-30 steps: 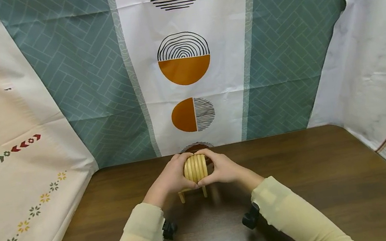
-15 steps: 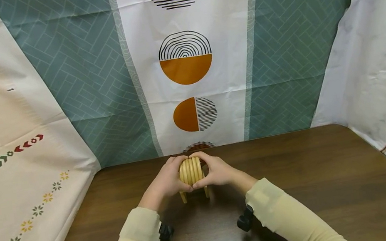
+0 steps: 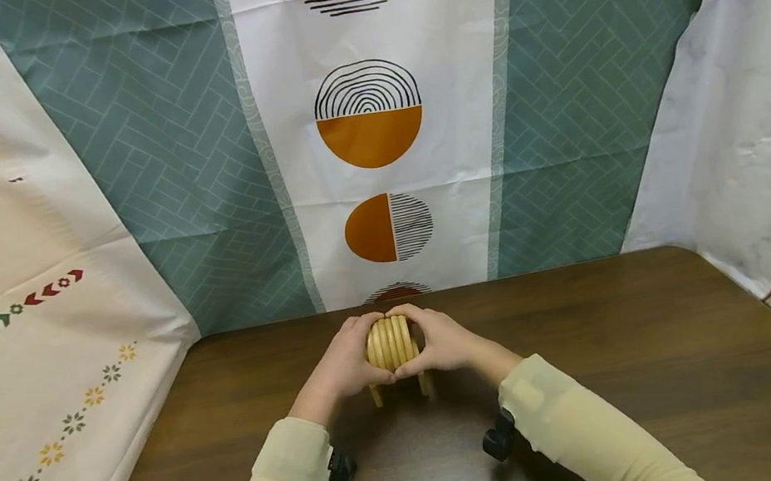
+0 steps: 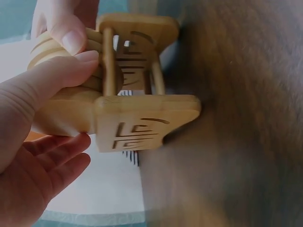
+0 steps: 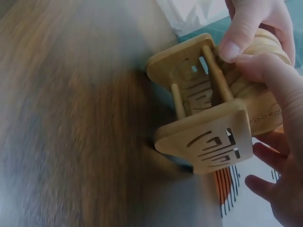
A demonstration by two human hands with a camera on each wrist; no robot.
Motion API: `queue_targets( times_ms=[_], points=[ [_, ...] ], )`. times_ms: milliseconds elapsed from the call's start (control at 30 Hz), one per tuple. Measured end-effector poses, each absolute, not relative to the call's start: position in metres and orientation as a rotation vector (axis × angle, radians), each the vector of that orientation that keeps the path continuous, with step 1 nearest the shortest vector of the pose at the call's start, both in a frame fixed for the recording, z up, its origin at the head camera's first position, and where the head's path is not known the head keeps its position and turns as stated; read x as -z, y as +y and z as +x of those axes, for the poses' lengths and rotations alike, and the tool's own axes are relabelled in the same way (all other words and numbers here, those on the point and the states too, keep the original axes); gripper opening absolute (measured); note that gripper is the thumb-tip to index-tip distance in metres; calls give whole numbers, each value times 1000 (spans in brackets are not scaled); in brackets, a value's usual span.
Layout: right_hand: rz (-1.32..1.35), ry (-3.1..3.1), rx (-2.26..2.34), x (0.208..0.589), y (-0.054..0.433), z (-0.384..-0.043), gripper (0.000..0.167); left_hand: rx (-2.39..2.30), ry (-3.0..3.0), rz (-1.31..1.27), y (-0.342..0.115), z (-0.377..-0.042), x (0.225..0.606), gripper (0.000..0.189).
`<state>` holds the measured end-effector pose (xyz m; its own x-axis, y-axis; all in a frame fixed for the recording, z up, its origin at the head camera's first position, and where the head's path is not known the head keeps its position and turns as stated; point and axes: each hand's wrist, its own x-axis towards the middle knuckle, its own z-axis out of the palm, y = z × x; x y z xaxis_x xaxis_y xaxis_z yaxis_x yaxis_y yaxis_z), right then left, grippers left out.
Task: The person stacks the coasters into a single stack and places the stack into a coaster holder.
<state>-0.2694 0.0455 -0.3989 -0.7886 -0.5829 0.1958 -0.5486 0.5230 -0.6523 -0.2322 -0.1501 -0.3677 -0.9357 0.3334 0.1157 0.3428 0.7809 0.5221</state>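
A row of several round bamboo coasters [image 3: 390, 344] stands on edge between my two hands. My left hand [image 3: 351, 357] grips the row from the left, my right hand [image 3: 444, 339] from the right. Both thumbs meet at the near side of the row, seen close in the left wrist view. Under the coasters is a bamboo coaster rack [image 4: 142, 125] with cut-out side panels joined by rods. The coasters sit at the rack's top, at least partly between its panels [image 5: 208, 139]; how deep they sit is hidden. Engraved lettering shows on an end coaster [image 5: 266, 117].
The rack stands on a dark brown wooden table [image 3: 603, 374] near its far edge. Behind hangs a green and white cloth [image 3: 376, 183] with orange circle prints. Patterned cloths hang at the left [image 3: 21, 374] and right [image 3: 762, 130].
The hands have brought the coasters left and slightly down over the rack. In the latest half second, coasters and rack have shifted a little to the right together.
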Motion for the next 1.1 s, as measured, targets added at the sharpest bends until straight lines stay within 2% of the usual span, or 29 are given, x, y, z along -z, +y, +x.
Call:
queue_targets(
  times_ms=[1100],
  points=[
    [-901, 2817, 1103, 404, 126, -260, 88, 885, -2977, -661, -77, -241, 382, 93]
  ],
)
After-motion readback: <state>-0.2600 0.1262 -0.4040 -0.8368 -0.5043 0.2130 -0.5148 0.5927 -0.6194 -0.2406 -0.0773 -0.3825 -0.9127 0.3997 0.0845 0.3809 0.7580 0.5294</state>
